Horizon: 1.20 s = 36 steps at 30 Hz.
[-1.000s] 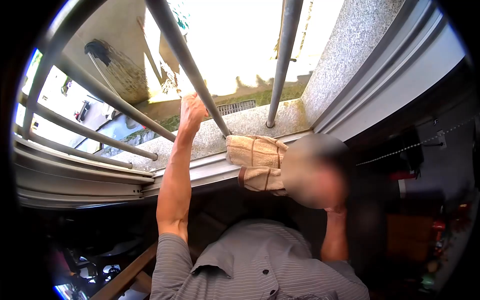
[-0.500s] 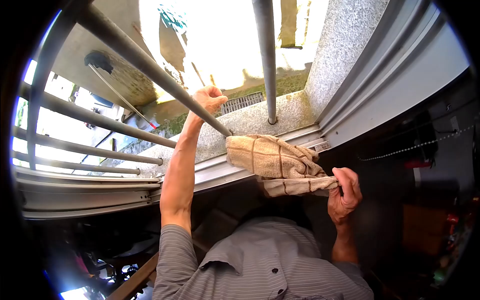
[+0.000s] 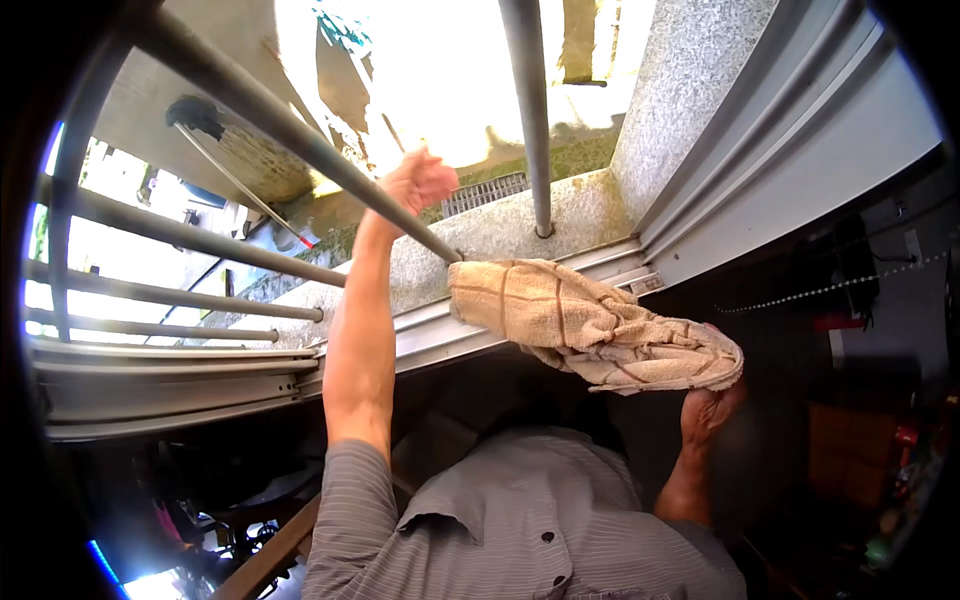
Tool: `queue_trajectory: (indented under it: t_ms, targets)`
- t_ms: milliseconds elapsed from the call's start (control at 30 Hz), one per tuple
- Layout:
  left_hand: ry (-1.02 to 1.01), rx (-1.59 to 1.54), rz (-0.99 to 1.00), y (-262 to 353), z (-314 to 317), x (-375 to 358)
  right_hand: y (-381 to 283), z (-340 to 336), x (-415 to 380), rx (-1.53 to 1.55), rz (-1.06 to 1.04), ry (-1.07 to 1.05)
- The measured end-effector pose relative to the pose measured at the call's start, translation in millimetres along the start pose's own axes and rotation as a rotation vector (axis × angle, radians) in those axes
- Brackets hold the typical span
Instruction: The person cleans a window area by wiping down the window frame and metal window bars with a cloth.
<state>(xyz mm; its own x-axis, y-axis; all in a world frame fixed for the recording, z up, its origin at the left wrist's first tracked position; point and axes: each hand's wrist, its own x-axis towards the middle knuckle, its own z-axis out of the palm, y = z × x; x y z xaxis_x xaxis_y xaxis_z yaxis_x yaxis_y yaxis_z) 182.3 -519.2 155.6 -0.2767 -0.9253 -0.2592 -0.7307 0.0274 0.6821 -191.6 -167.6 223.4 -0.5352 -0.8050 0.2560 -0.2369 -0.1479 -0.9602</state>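
My left hand (image 3: 425, 185) reaches out past a slanted grey metal bar (image 3: 310, 145), which crosses in front of the wrist. Its fingers look loosely apart and blurred, with no object visible in them. A tan towel with brown check lines (image 3: 570, 315) stretches, bunched and creased, from the foot of that bar across the window track toward my right side. My right hand (image 3: 718, 397) grips the towel's near right end from beneath, its fingers mostly hidden by the cloth.
Several more bars (image 3: 535, 120) run over the stone sill (image 3: 580, 215). A metal window frame (image 3: 790, 150) stands to the right, and a sliding track (image 3: 430, 345) lies below. Outside are a drain grate (image 3: 485, 193) and a long-handled tool (image 3: 245, 185). A bead chain (image 3: 830, 290) hangs at right.
My right hand has moved right and slightly down, pulling the towel out longer, and the cloth now covers its fingers. My left hand has shifted slightly up and its fingers have loosened.
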Motion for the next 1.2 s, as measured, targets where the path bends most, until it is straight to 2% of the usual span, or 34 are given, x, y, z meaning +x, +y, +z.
queue_trajectory:
  t_ms: [33,100,167,200,233,267,300,333,367,400,433,467,500,567,633,800,933,1067,1167,1200]
  targets:
    - [-0.001,0.228,-0.005,-22.0,7.7,13.2,-3.7,1.7,-1.0,0.048,0.007,-0.042]
    - [0.091,0.585,-0.138,30.3,4.9,-30.3,-10.6,5.0,4.9,0.138,0.008,-0.121]
    - [0.032,0.132,-0.251,53.7,-9.0,-32.6,-5.4,5.6,-2.3,0.255,0.041,-0.183]
    - [0.084,-0.091,-0.175,35.7,-8.8,-30.6,-4.1,9.3,-5.4,0.360,0.080,-0.197]
    - [0.331,-0.360,0.069,37.5,6.2,-42.0,-2.2,12.3,-6.9,0.467,0.116,-0.216]
    - [0.204,-0.041,0.063,6.3,17.9,-39.8,1.1,10.7,-9.7,0.556,0.294,-0.205]
    - [0.075,0.278,0.064,-20.7,26.9,-33.4,0.7,11.4,-12.4,0.673,0.360,-0.201]
    - [-0.070,0.118,0.057,1.2,15.3,-55.4,-0.2,12.0,-14.9,0.789,0.426,-0.196]
    - [-0.026,0.036,0.000,12.7,5.4,-63.2,-1.2,13.0,-17.1,0.904,0.495,-0.187]
    - [0.010,-0.045,-0.056,19.0,-2.6,-68.3,-6.3,14.2,-19.5,1.074,0.415,-0.278]
    - [0.043,-0.128,-0.123,27.8,-9.7,-80.4,14.1,2.7,-30.2,0.604,0.070,-0.221]
    - [0.201,-0.351,-0.088,60.8,-16.0,-103.0,50.9,-14.6,-43.3,0.130,-0.265,-0.162]
    - [0.225,-0.799,0.002,56.0,-16.1,-107.3,46.5,-13.6,-43.4,0.080,-0.327,-0.117]
    - [0.081,-1.341,0.003,52.5,-16.4,-116.9,40.3,-5.6,-39.9,0.277,-0.224,-0.146]
    - [0.007,-1.440,0.026,50.4,-13.6,-126.7,21.8,12.1,-27.8,0.439,-0.134,-0.175]
    - [0.059,-1.496,0.099,52.1,-16.1,-155.2,-29.9,73.7,29.9,0.670,0.005,-0.275]
    - [0.179,-1.270,0.243,58.2,-19.9,-188.3,-64.5,131.6,74.7,0.786,0.063,-0.370]
    - [0.339,-0.556,0.207,72.2,-28.9,-212.3,-90.4,169.4,80.4,0.884,0.149,-0.441]
    - [0.494,0.020,0.373,84.3,-30.0,-223.8,-108.6,177.2,59.3,0.972,0.259,-0.458]
    - [0.496,0.024,0.361,85.3,-28.4,-225.3,-119.6,175.1,45.3,1.025,0.342,-0.447]
